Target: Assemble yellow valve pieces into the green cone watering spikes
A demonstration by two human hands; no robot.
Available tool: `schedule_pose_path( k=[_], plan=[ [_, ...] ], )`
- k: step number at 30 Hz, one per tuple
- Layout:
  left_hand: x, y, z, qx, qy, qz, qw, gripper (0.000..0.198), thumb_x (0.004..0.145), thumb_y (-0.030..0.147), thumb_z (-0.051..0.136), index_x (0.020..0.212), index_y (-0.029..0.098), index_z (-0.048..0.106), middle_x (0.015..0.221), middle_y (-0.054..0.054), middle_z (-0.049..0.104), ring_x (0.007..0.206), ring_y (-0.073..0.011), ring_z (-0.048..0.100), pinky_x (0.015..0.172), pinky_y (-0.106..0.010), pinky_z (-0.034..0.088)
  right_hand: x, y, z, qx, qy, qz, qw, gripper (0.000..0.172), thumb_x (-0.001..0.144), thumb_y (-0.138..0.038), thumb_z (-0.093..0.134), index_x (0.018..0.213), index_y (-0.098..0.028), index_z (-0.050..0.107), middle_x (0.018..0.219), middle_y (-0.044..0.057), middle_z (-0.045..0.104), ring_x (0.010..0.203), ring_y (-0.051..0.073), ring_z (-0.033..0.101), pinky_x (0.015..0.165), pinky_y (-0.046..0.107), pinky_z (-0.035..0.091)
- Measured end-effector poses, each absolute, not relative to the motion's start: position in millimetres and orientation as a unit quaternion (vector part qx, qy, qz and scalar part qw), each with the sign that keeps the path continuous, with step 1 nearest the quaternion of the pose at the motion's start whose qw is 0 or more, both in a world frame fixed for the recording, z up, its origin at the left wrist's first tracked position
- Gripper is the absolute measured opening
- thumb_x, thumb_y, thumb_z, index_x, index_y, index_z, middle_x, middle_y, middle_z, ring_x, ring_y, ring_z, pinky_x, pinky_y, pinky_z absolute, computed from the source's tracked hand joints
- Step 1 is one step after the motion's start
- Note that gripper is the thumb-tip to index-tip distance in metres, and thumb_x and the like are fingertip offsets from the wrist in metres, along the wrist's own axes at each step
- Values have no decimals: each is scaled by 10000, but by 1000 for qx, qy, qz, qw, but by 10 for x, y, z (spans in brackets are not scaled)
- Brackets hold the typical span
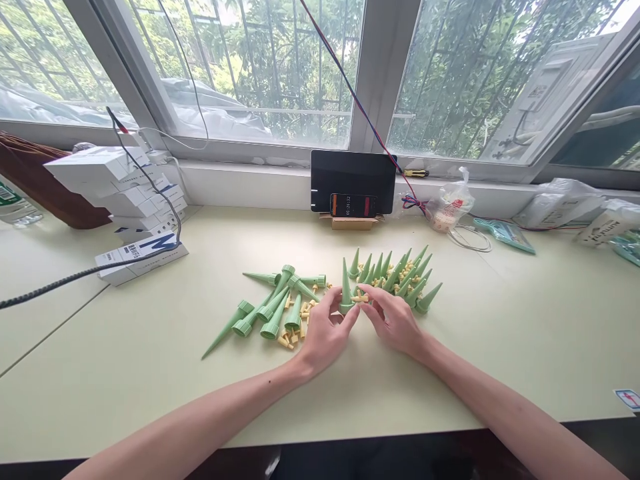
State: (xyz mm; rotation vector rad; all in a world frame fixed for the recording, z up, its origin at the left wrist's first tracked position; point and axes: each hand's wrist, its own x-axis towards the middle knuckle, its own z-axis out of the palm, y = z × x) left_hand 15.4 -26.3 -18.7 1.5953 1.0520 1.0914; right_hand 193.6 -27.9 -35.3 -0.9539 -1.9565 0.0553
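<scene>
My left hand (327, 332) is closed around the wide ribbed base of a green plastic watering spike (345, 283), which points up. Between the thumb and fingers of my right hand (395, 319) is a small yellow plastic valve (359, 299), close beside that base; whether the two touch I cannot tell. To the left lies a loose pile of green spikes (273, 305) with hollow collars, mixed with small yellow valves (286, 342). Behind my right hand several green spikes (400, 272) stand or lean in a cluster, with yellow pieces showing low among them.
A phone (354, 205) showing a timer rests on a small cardboard stand (353, 224) before a black panel (325, 175). White boxes (125, 180) are stacked at left, with a black cable (65, 283) across. Plastic bags (453, 203) lie along the window sill side.
</scene>
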Motion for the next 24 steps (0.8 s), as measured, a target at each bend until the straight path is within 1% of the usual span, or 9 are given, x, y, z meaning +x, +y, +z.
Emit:
schedule_pose_path(
  k=[4, 7, 12, 17, 19, 22, 24],
  plan=[
    [153, -271, -188, 652, 428, 441, 444, 382, 876, 410, 627, 1161, 163, 569, 965, -66, 623, 844, -183, 632, 659, -268, 546, 1943, -274, -344, -384, -805, 16, 452, 320, 992, -174, 493, 1307, -201, 537, 769, 17, 622, 521, 116, 514, 499, 238, 432],
    [153, -273, -187, 648, 437, 441, 441, 413, 865, 411, 639, 1179, 153, 563, 988, -78, 629, 876, -194, 638, 684, -275, 549, 1947, -263, -345, -383, -806, 13, 452, 308, 997, -178, 485, 1299, -198, 544, 769, 22, 620, 532, 120, 523, 502, 241, 439],
    [156, -265, -189, 641, 431, 437, 461, 418, 868, 417, 632, 1184, 152, 564, 982, -77, 631, 832, -185, 637, 651, -268, 543, 1949, -250, -350, -384, -809, 6, 446, 291, 1009, -191, 471, 1287, -204, 554, 803, 38, 658, 563, 132, 578, 511, 244, 459],
    [156, -267, -165, 631, 422, 441, 479, 387, 867, 420, 635, 1152, 164, 581, 952, -61, 627, 768, -163, 627, 588, -237, 514, 1957, -239, -361, -383, -811, 6, 442, 288, 1026, -217, 450, 1294, -207, 553, 912, 69, 729, 672, 154, 675, 564, 246, 509],
    [156, -271, -143, 621, 412, 444, 498, 348, 880, 428, 617, 1117, 174, 592, 907, -39, 615, 678, -130, 595, 530, -213, 475, 1958, -240, -365, -386, -813, 2, 435, 278, 1028, -233, 452, 1281, -199, 564, 935, 77, 741, 682, 158, 690, 573, 248, 518],
    [159, -275, -112, 604, 408, 445, 520, 308, 897, 442, 588, 1053, 176, 607, 799, -2, 573, 525, -77, 476, 447, -193, 386, 1953, -248, -368, -387, -821, -4, 420, 266, 1031, -252, 454, 1259, -190, 575, 923, 77, 744, 684, 162, 697, 561, 245, 511],
    [160, -273, -104, 598, 411, 444, 526, 312, 902, 451, 579, 1045, 176, 610, 725, 19, 533, 481, -67, 408, 422, -194, 339, 1948, -256, -369, -383, -828, -7, 409, 262, 1029, -252, 462, 1260, -190, 570, 887, 66, 737, 675, 159, 691, 552, 244, 498]
  ],
)
